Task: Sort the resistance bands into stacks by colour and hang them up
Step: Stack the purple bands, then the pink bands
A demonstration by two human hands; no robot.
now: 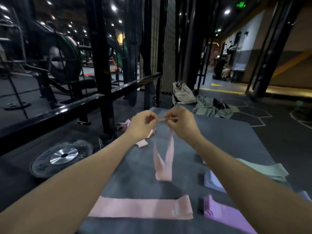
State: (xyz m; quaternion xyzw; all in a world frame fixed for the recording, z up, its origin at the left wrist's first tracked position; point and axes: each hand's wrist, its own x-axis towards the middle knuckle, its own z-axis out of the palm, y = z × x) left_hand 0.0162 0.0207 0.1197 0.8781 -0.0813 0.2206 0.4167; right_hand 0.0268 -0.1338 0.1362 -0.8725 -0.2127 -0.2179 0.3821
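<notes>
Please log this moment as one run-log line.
both hands: left hand and right hand pinch pink band | band: hanging above mat | flat pink band: near edge

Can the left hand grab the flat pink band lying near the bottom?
Probably yes, but not right now. The left hand and right hand both pinch the hanging pink band. The flat pink band lies uncovered on the mat, with nothing in the way.

Dim gym, black rack (pixel 99 53), weight plate (pixel 61 157), grey mat (pixel 219 141)
</notes>
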